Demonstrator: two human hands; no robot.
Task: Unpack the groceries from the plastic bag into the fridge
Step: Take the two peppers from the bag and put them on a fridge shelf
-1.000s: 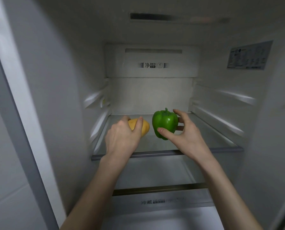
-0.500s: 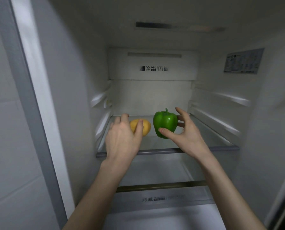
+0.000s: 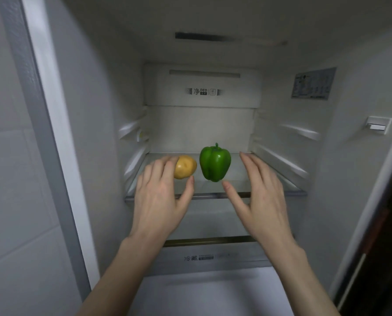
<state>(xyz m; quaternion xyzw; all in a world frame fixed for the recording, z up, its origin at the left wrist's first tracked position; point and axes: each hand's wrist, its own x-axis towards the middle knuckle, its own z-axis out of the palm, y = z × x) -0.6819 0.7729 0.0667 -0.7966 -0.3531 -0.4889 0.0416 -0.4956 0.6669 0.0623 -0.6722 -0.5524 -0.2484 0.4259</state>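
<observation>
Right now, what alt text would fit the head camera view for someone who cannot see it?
A green bell pepper and a potato sit on a glass fridge shelf; the left hand and right hand hover open before them.

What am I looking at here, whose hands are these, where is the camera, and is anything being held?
There is no machine here. These are a person's two bare hands, filmed by a camera worn on their head that looks forward and down, so you see what they see. They face an open fridge. On its glass shelf stand a green bell pepper, upright with the stem on top, and beside it a yellowish potato. The left hand is in front of the potato with relaxed fingers; whether they touch it is unclear. The right hand is open, clear of the pepper. Neither hand holds anything.
</observation>
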